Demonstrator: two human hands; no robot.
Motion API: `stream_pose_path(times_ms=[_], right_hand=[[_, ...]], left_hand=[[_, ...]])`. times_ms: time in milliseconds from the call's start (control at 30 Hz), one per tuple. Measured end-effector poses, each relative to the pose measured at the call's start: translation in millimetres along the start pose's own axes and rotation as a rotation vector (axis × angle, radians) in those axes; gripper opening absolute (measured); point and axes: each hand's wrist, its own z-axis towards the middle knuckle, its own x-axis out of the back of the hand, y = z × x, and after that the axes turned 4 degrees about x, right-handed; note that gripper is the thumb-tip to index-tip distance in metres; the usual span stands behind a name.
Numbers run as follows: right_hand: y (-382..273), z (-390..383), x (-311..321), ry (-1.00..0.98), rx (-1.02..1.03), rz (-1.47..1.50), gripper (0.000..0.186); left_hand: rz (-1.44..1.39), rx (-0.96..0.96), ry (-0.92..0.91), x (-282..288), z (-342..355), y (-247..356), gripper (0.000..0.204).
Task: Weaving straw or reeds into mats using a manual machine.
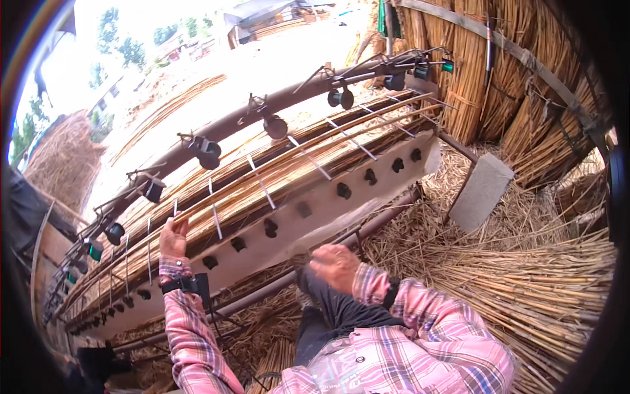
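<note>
My left hand (174,240) is at the near side of a long loom-like frame, its fingers closed around a thin reed stalk (262,169) that lies lengthwise over the frame. White upright pins (261,182) stand in a row along the stalks. Over my lap, my right hand (335,266) is curled with the knuckles up. Its fingertips are hidden, so whatever it may hold cannot be seen. Below the stalks runs a pale cloth-like panel (295,240) with several dark knobs hanging on it.
A curved metal pipe (233,125) carries several dark and green spools (340,98) along the far side. Tall reed bundles (459,65) lean at the back right. Cut reeds (545,289) lie at my right, near a grey flat board (481,192). A straw heap (62,161) rises far left.
</note>
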Motion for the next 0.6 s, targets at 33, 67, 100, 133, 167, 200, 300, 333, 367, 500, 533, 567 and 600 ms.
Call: stream_pose_path(times_ms=[33,67,100,133,167,200,300,333,367,500,533,567,600], right_hand=[[-6.0,-13.3,-20.6,-0.157,-0.049,0.04,0.028],[-12.6,-26.9,-37.9,-0.246,-0.069,0.084,0.028],[-18.5,-37.7,-54.7,-0.344,-0.112,0.132,0.024],[-25.1,-50.6,-66.0,-0.347,-0.107,0.224,0.021],[-28.8,-62.0,-75.6,-0.431,-0.116,0.242,0.019],[-31.6,-73.6,-82.0,-0.471,-0.127,0.251,0.019],[-27.7,-97.9,-93.6,-0.483,-0.049,0.259,0.016],[-24.7,-101.9,-96.9,-0.466,-0.046,0.256,0.015],[-22.3,-104.8,-99.4,-0.461,-0.054,0.316,0.015],[-12.3,-107.7,-103.5,-0.443,-0.071,0.411,0.014],[-11.5,-108.0,-102.6,-0.471,-0.081,0.42,0.014],[-11.2,-108.3,-100.8,-0.453,-0.085,0.425,0.016],[-10.6,-108.4,-98.4,-0.427,-0.086,0.422,0.016]], left_hand=[[0.01,0.011,0.003,-5.7,16.7,-6.6,0.021],[0.031,0.043,-0.01,-9.9,30.4,-13.5,0.019],[0.031,0.04,0.03,-16.3,45.2,-25.2,0.017],[0.003,0.064,0.08,-21.6,57.5,-34.9,0.016],[0.005,0.076,0.082,-30.4,71.0,-47.8,0.014],[-0.025,0.101,0.063,-39.4,82.3,-61.1,0.013],[0.003,0.143,0.062,-79.0,111.5,-100.3,0.019],[-0.02,0.191,0.059,-97.6,120.7,-113.6,0.02],[-0.013,0.208,-0.016,-117.0,127.2,-127.7,0.02],[0.481,0.591,-0.184,-201.4,129.5,-179.0,0.04],[0.637,0.617,-0.317,-216.4,120.1,-186.6,0.042],[0.766,0.574,-0.402,-227.9,108.1,-188.1,0.038],[0.825,0.596,-0.414,-237.5,93.2,-187.5,0.032]])
